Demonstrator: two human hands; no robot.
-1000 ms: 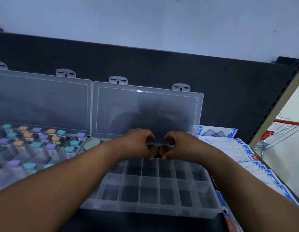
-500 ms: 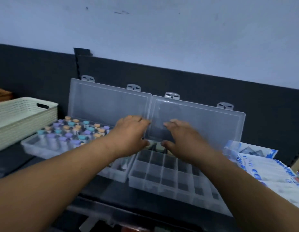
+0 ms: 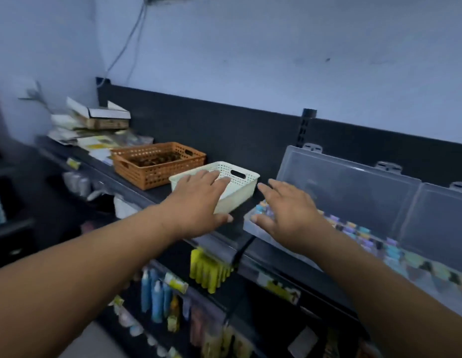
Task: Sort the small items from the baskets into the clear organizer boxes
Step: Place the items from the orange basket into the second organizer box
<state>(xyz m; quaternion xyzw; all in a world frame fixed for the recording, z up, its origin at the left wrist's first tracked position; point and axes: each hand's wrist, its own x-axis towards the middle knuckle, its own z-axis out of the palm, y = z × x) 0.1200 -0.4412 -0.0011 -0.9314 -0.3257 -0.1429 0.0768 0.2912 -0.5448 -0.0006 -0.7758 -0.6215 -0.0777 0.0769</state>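
A pale green perforated basket (image 3: 240,187) stands on the dark shelf (image 3: 157,192). My left hand (image 3: 198,202) is spread over its near side, fingers straight, thumb at its front corner. My right hand (image 3: 286,213) hovers open just right of the basket, above the left end of a clear organizer box (image 3: 341,228) filled with small pastel-capped items (image 3: 364,233). The box's lid (image 3: 346,192) leans open against the back panel. Further left sits an orange basket (image 3: 157,164) with dark items inside. Neither hand holds anything.
A second organizer lid (image 3: 444,215) shows at the right edge. Papers and a cardboard box (image 3: 95,120) are stacked at the shelf's far left. Below the shelf hang yellow and blue packaged goods (image 3: 209,272). A cable (image 3: 126,45) runs down the wall.
The view has swung left from the empty organizer box to the baskets. Both hands let go of the divider piece and moved left; the left now lies over the green basket.
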